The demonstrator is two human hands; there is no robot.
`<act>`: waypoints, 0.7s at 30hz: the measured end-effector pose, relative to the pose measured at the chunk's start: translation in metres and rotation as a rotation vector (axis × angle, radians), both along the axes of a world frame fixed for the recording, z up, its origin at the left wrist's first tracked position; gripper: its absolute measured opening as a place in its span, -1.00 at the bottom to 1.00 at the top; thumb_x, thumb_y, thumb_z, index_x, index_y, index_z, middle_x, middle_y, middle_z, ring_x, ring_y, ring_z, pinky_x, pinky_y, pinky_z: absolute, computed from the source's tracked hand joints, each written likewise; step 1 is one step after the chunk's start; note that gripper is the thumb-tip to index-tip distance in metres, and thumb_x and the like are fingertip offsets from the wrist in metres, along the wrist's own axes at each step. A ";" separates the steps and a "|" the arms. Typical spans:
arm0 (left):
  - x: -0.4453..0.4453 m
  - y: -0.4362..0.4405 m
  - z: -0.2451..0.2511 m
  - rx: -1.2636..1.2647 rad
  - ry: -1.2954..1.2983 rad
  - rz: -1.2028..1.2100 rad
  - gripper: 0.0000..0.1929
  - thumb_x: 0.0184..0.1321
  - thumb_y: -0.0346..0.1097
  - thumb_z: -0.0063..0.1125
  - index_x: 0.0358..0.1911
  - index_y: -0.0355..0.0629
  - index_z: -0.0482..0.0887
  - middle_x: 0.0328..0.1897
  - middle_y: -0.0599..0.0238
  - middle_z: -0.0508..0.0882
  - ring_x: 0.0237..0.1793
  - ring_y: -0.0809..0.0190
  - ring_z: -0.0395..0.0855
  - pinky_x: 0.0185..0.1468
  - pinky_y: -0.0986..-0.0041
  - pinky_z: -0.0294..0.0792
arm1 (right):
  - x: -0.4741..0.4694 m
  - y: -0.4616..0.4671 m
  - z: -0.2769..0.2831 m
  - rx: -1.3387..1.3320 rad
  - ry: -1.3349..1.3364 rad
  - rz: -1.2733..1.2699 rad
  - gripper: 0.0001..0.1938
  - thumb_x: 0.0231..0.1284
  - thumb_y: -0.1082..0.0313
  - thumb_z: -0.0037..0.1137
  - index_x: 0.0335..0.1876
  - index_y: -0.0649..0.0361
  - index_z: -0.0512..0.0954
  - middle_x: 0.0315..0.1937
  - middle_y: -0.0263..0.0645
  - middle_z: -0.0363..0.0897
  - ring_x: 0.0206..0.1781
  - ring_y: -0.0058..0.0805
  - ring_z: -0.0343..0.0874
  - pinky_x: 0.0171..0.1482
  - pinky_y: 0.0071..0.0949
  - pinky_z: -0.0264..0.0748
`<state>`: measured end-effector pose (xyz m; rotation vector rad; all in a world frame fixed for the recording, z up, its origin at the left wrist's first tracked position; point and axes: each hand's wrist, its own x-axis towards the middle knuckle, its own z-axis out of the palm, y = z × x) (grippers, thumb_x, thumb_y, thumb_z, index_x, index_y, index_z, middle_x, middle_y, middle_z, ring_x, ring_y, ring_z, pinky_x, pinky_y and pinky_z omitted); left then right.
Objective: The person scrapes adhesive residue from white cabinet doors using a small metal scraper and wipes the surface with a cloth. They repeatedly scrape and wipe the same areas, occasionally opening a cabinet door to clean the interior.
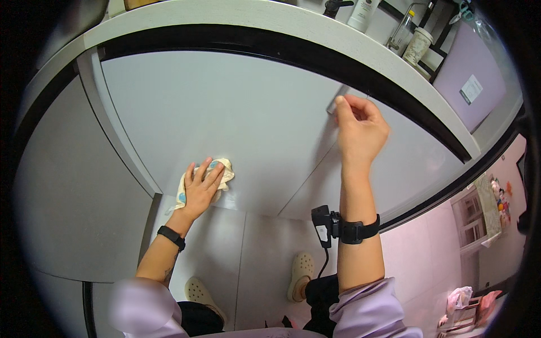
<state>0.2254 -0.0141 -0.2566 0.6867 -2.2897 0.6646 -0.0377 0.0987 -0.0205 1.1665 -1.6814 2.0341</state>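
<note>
My left hand (202, 188) is spread flat over a crumpled cream cloth (226, 169) with blue spots. It presses the cloth against the lower part of a pale grey cabinet door (219, 105). A dark band circles that wrist. Higher up and to the right, my right hand (361, 126) is curled, with thumb and fingers closed at a metal door handle (334, 105) near the door's top edge. The fingers hide part of the handle. A black strap with a small device (323, 226) and a cable is fastened around my right forearm.
Above the doors runs a white countertop edge (211, 12). On it stand a white bottle (362, 14), a patterned cup (417, 46) and a lilac board (469, 80). A grey cabinet side (84, 169) flanks the left. My clogs (302, 270) stand on the tiled floor (262, 245).
</note>
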 end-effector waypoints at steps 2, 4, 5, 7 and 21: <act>0.000 -0.001 0.000 0.008 0.002 -0.007 -0.55 0.14 -0.31 0.05 0.16 -0.04 0.57 0.38 0.47 0.42 0.43 0.11 0.24 0.40 -0.04 -0.01 | 0.001 0.000 0.001 0.045 0.023 0.058 -0.89 0.05 0.41 0.29 -0.38 0.29 0.65 -0.49 -0.30 0.66 -0.42 -0.63 0.59 -0.25 -0.60 0.54; 0.001 -0.001 0.001 -0.007 -0.003 -0.013 -0.56 0.15 -0.31 0.05 0.16 -0.04 0.56 0.38 0.47 0.42 0.43 0.11 0.24 0.41 -0.04 -0.01 | 0.002 0.001 0.002 0.035 0.002 -0.012 -0.89 0.05 0.41 0.29 -0.38 0.29 0.65 -0.49 -0.31 0.66 -0.42 -0.63 0.59 -0.25 -0.61 0.54; 0.001 0.000 0.001 0.013 0.013 -0.015 -0.56 0.15 -0.31 0.04 0.16 -0.04 0.56 0.38 0.47 0.42 0.43 0.10 0.24 0.41 -0.05 -0.02 | 0.002 0.002 0.002 0.032 0.011 -0.037 -0.89 0.05 0.40 0.29 -0.38 0.29 0.65 -0.49 -0.31 0.66 -0.43 -0.63 0.59 -0.26 -0.61 0.54; 0.002 0.001 0.002 0.032 0.007 -0.004 -0.56 0.15 -0.31 0.04 0.16 -0.05 0.57 0.37 0.47 0.42 0.42 0.10 0.24 0.41 -0.06 -0.03 | 0.000 0.004 0.002 0.036 -0.018 -0.025 -0.89 0.04 0.42 0.29 -0.38 0.30 0.65 -0.50 -0.32 0.66 -0.45 -0.63 0.58 -0.27 -0.61 0.54; -0.009 0.019 0.049 0.224 0.256 -0.029 -0.52 0.23 -0.31 0.06 0.26 -0.12 0.45 0.48 0.18 0.26 0.44 -0.01 0.13 0.42 -0.04 -0.13 | 0.011 0.029 -0.008 0.012 -0.374 0.376 -0.76 0.09 0.45 0.26 -0.14 0.38 0.55 -0.40 -0.35 0.61 -0.45 -0.70 0.49 -0.37 -0.68 0.42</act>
